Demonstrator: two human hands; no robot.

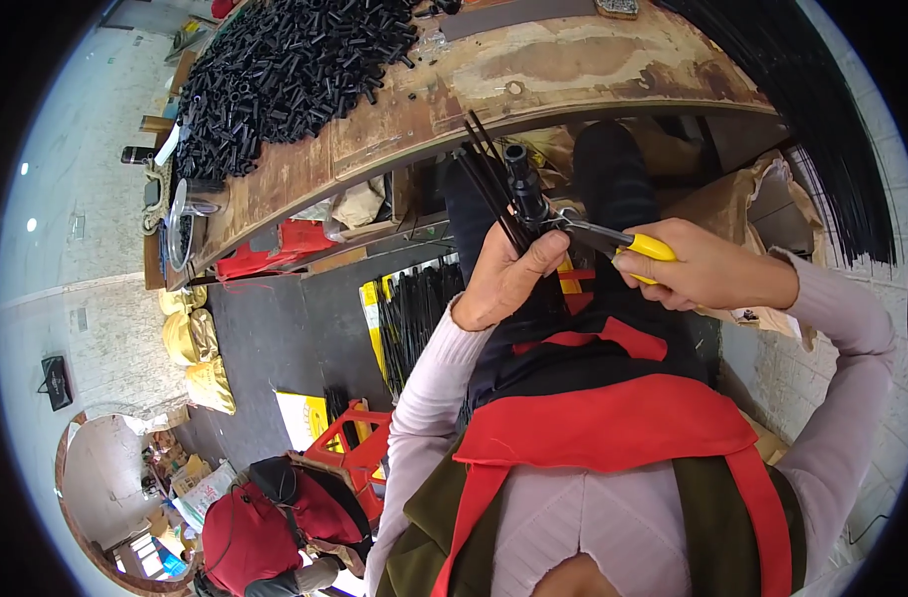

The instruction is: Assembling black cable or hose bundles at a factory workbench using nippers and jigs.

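My left hand (510,279) is closed around several thin black rods (490,187) and a black tubular fitting (520,177), held upright over my lap. The rods lean up and to the left, beside the fitting. In my right hand (710,264) is a pair of pliers (653,247) with yellow handles, its fingers wrapped round them. The pliers point left, and their metal jaws meet the lower part of the fitting, just by my left thumb. What exactly the jaws grip is too small to make out.
Across the front runs a worn wooden workbench (573,70) bearing a heap of short black tubes (285,80). Long black rods (827,119) lie at the right; another bundle (419,313) is on the floor. A red stool (349,443) and a person in red (240,537) are lower left.
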